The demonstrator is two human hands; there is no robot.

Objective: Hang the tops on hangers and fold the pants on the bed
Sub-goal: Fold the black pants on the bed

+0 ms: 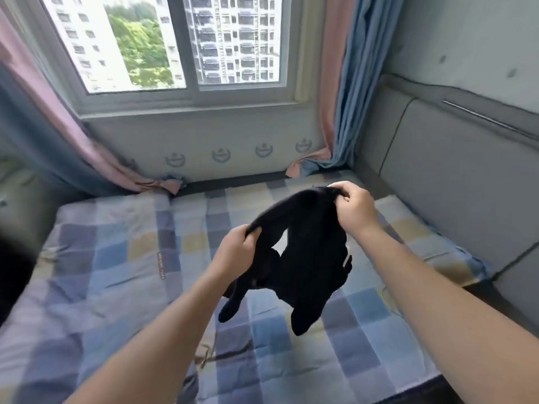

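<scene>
The left hand and right hand each grip an edge of a black garment, which hangs bunched above the bed. It is probably being shaken open. Whether it is a top or pants is unclear. Next, spread it out above the bed.

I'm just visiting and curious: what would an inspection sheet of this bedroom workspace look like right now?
Surface: bed with a wrinkled checked sheet.
Job's things: one black garment, held up above the bed with two ends dangling; no hangers seen.
Clutter: dark blurred shape at the left edge, unidentifiable.
Hands: left hand and right hand each grip the garment's top edge.
Cables: nothing seen.
Surroundings: window, pink-and-blue curtains, grey padded headboard.
</scene>
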